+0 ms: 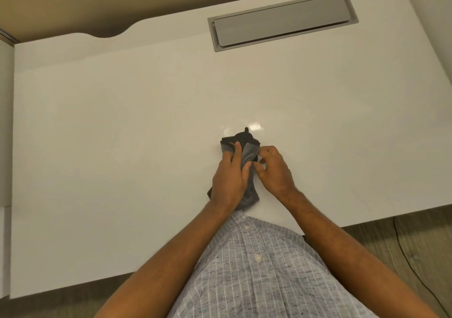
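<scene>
A small grey and black garment (247, 152), perhaps a sock or folded cloth, lies on the white desk (122, 134) near its front edge. My left hand (231, 178) lies on top of it, fingers stretched forward along the fabric and thumb tucked against a grey fold. My right hand (272, 166) is at the garment's right edge, its fingers curled and pinching the cloth there. The lower part of the garment is hidden under my left hand.
A grey cable hatch (283, 19) with a closed flap is set into the desk at the back right. The desk's front edge runs diagonally past my striped shirt (256, 268). A thin black cable (406, 251) lies on the wooden floor at the right.
</scene>
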Demonstrator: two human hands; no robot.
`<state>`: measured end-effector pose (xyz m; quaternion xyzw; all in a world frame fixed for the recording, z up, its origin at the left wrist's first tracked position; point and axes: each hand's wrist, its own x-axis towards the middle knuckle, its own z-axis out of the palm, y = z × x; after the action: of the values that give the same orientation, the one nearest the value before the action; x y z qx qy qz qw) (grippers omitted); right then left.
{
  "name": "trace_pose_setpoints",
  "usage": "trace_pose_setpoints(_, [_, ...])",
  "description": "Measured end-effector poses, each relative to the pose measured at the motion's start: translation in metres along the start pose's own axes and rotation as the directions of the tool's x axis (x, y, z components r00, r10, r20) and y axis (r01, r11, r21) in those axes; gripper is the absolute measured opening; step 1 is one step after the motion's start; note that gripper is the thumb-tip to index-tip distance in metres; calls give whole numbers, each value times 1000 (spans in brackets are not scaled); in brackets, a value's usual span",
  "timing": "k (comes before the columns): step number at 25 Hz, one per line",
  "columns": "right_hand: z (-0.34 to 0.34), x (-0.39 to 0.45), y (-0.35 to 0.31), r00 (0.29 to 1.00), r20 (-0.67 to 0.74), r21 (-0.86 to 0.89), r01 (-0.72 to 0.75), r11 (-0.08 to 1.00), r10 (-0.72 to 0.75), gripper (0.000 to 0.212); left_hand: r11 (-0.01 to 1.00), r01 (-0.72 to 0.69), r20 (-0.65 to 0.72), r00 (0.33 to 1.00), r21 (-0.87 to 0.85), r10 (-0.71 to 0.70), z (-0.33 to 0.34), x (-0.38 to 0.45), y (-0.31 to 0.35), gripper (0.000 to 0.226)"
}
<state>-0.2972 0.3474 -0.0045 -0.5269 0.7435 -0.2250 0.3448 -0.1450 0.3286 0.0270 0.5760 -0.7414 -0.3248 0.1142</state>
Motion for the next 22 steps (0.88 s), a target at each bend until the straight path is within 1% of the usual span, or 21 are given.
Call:
trace_pose_setpoints(3, [0,2,1,998,4,36,-56,998,56,29,998,-53,21,998,23,52,3,-14,-2,61])
trace_pose_setpoints(6, [0,3,-1,998,7,44,-63,997,63,28,999,-28,10,1000,28,28,-4,1,2,58])
trace_pose_setpoints(8, [-1,2,-1,999,12,48,-36,998,35,38,1000,4,12,1000,18,-4,-9,19,3,55])
trace_pose_setpoints(11, [-1,0,1,999,37,65,-13,998,10,65,994,73,39,996,78,-76,-20,57,2,51])
trace_pose_setpoints(13, [-1,1,1,1000,30,66,-12,998,11,71,984,83,80,992,160,-97,-27,79,1,52])
trace_pose_setpoints(15, [-1,2,0,1000,22,57,-15,998,14,72,980,72,95,991,185,-91,-27,88,1,52])
trace_pose_setpoints(16, [-1,2,0,1000,21,55,-13,998,12,72,983,77,83,992,169,-92,-26,87,1,52])
trace_pose_setpoints(20, [-2,1,0,1000,14,59,5,998,-6,71,996,85,-41,996,39,-84,-9,52,3,53])
trace_pose_setpoints(22, [-3,3,0,1000,26,78,-3,997,1,67,997,80,-55,995,-7,-80,-3,30,1,58])
